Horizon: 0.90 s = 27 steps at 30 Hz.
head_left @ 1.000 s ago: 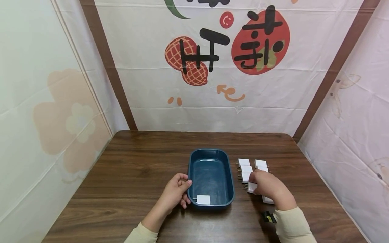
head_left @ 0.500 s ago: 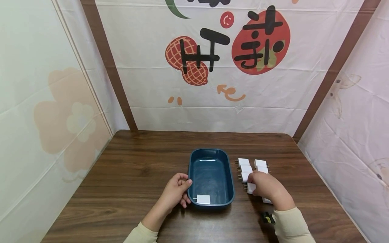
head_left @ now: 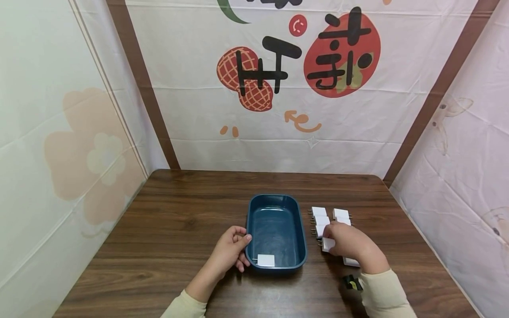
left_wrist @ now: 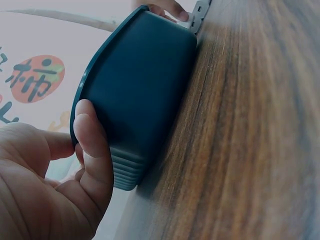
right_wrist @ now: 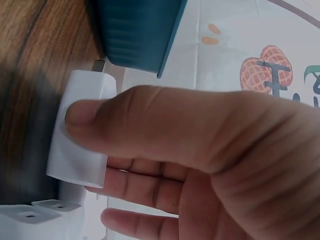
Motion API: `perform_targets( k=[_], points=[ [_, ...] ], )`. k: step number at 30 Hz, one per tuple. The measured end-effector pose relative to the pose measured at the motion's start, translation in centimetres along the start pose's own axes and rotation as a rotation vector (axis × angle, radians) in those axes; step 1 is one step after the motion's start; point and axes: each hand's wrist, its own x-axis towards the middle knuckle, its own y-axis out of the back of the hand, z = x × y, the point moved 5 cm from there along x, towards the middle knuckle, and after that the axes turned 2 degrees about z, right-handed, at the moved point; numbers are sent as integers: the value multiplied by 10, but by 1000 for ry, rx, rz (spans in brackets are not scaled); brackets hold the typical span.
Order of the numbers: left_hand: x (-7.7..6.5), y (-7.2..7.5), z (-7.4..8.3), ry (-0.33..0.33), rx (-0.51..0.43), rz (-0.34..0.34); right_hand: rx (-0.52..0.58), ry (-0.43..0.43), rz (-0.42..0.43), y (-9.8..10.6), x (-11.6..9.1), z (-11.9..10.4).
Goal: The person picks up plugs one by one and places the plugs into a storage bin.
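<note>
My left hand [head_left: 230,248] grips the left rim of a dark blue rectangular tray [head_left: 303,238], thumb over the edge and fingers against the outer wall, as the left wrist view also shows. Inside, at the tray's near end, lies one white plug-in charger [head_left: 265,260]. Right of the tray, my right hand [head_left: 351,243] pinches another white charger [right_wrist: 80,130], the thumb on its broad face and the fingers behind. Its metal prongs [right_wrist: 98,65] point towards the tray.
More white chargers stand in two rows beside the right hand, a left row [head_left: 319,212] and a right row [head_left: 340,214], partly covered by the hand. A small black and yellow object [head_left: 351,282] shows by the right sleeve. Printed cloth [head_left: 199,154] hangs behind the wooden table [head_left: 191,198].
The pinched charger has shifted very slightly to the left with the right hand. The left hand and the tray have stayed where they were.
</note>
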Motion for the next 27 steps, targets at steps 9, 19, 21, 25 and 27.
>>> perform_targets(
  k=[9, 19, 21, 25, 27],
  points=[
    [-1, 1, 0, 10, 1, 7, -8, 51, 27, 13, -1, -9],
    [-2, 1, 0, 20, -3, 0, -20, 123, 83, 33, -1, -23],
    [-1, 1, 0, 22, -6, -5, -21, 146, 95, 36, -2, -26],
    [-2, 0, 0, 25, -12, -11, -27, 172, 116, 41, -1, -30],
    [-1, 0, 0, 26, -15, -14, -29, 164, 115, 42, 0, -32]
  ],
)
